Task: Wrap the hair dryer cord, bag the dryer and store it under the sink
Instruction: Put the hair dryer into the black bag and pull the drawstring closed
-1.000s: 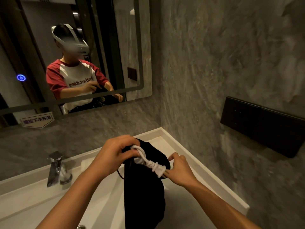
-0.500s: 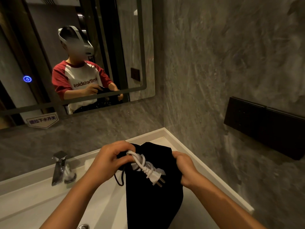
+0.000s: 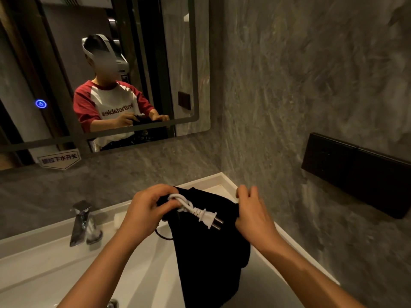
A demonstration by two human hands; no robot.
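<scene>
Gripping the mouth of the black drawstring bag (image 3: 209,252) with both hands above the white sink surface (image 3: 55,270), I am pinching the white cord (image 3: 186,204) in my left hand (image 3: 146,210); my right hand (image 3: 253,215) is clenching the bag's edge, plug (image 3: 211,220) lying outside.
</scene>
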